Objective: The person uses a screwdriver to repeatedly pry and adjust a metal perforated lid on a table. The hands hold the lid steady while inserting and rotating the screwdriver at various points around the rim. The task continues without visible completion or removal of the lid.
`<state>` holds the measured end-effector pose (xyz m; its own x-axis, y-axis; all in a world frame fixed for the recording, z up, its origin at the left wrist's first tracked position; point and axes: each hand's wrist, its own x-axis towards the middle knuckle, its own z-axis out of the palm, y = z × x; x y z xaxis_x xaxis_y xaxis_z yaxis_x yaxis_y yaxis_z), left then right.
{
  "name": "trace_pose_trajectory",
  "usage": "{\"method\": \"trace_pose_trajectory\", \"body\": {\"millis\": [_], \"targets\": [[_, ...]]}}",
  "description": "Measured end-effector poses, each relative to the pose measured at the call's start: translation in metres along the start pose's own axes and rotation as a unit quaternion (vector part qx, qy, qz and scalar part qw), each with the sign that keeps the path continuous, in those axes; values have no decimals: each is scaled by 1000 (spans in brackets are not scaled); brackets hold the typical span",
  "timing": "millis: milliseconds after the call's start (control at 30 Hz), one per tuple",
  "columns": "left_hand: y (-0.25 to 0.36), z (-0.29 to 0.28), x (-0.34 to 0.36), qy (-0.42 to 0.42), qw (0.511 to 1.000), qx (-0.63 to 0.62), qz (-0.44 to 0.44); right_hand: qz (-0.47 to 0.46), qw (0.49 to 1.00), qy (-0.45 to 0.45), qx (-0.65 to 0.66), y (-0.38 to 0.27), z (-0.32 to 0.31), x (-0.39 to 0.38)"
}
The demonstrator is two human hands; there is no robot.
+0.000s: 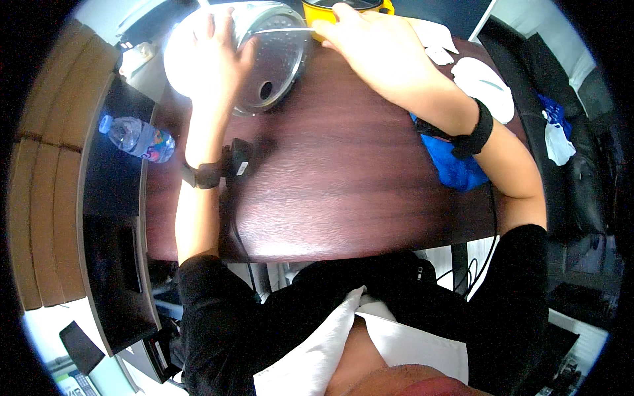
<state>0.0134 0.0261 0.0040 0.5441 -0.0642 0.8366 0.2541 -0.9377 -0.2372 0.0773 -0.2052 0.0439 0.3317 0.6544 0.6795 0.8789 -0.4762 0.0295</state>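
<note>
A white round appliance with a clear, domed cover stands at the far left of the table. My left hand rests on its white part with the fingers spread. Between the fingers of my right hand is the end of a thin white stick, which reaches left across the clear cover. Whether its other end is attached there, I cannot tell. Just behind my right hand is a yellow pot with a dark inside, partly hidden by the hand and the picture's edge.
The dark wood table reaches back from my lap. A water bottle lies at its left side. To the right are a white oval thing, crumpled white paper and a blue cloth under my forearm. Black cables hang at the edge.
</note>
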Motion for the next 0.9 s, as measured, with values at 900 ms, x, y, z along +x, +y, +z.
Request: {"method": "trace_pose_trajectory", "body": {"millis": [900], "targets": [[15, -17, -3, -59, 987, -107, -109, -105, 990, -85, 46, 51, -2, -12]]}}
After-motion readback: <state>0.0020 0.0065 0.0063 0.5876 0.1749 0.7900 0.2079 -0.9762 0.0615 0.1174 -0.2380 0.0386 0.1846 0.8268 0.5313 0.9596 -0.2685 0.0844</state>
